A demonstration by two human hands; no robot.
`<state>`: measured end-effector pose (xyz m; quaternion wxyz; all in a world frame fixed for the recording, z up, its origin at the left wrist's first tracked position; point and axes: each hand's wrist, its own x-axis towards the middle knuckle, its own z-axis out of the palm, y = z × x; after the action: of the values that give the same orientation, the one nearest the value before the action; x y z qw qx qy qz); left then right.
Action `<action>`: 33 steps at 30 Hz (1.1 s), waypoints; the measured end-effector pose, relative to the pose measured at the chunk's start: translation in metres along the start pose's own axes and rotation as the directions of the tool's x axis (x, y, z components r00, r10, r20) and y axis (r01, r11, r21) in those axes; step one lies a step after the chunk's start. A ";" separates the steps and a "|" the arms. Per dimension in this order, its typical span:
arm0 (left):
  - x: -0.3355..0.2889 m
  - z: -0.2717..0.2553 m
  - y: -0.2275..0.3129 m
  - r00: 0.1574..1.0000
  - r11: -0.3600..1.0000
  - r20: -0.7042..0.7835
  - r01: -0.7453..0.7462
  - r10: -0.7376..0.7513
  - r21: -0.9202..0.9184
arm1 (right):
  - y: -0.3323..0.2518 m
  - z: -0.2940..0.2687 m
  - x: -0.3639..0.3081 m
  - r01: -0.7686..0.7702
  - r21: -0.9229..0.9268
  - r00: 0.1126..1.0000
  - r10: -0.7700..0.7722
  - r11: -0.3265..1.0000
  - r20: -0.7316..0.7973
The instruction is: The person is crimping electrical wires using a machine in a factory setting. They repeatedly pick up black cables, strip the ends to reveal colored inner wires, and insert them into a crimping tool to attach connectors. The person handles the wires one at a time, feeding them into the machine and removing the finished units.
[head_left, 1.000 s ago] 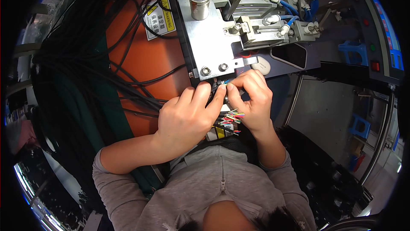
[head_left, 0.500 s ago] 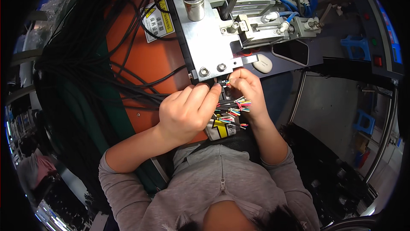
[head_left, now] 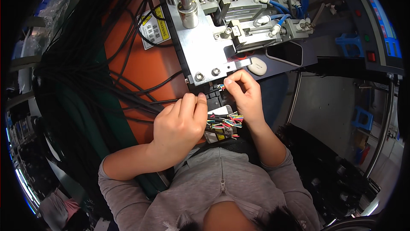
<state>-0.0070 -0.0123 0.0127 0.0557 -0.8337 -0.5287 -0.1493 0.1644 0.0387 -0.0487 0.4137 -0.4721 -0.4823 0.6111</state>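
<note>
Black cable with bared coloured wires [head_left: 221, 87]: one end, lying just below the front edge of the metal plate, its wires beside the right fingertips.
Bunched stripped cable ends [head_left: 228, 121]: several, overlapping too much to count, fanned in red, yellow, white, green and blue to the right of the left hand.
Left hand [head_left: 181, 120]: one, back upward, fingers bent and drawn together, thumb side toward the plate; it lies over the run of black cables, and whether it grips any is hidden.
Right hand [head_left: 245, 96]: one, index finger curled over and thumb tucked close, the tips nearly together at the bared wires; I cannot tell whether they pinch them.
Forearms: two, rising from grey sleeves and angled inward, elbows wide.
Silver rectangular metal plate [head_left: 205, 52]: one, above the hands, with two round bolts [head_left: 199, 76] near its front edge.
Orange counter [head_left: 141, 66]: one, black cables crossing it, one yellow-and-white label [head_left: 153, 30] upon it.
White oval case [head_left: 257, 66]: one, near the dark-screened phone [head_left: 285, 54].
Blue plastic stools [head_left: 363, 118]: two, at right.
</note>
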 end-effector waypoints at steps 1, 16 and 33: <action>-0.001 0.001 0.000 1.000 1.000 0.000 -0.005 0.005 0.005 | 0.000 0.000 -0.001 -0.025 0.052 1.000 0.025 0.998 -0.001; 0.011 -0.003 -0.017 0.976 0.915 -0.217 -0.087 0.000 -0.393 | -0.019 -0.006 -0.011 0.398 0.225 0.884 -0.438 0.889 0.165; 0.012 -0.006 -0.014 0.968 0.769 -0.243 -0.111 -0.059 -0.629 | -0.042 0.008 -0.015 0.396 0.186 0.872 -0.432 0.899 0.229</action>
<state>-0.0159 0.0027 0.0215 -0.1626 -0.7848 -0.4235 -0.4222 0.1617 0.0305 -0.0041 0.4974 -0.2433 -0.5813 0.5962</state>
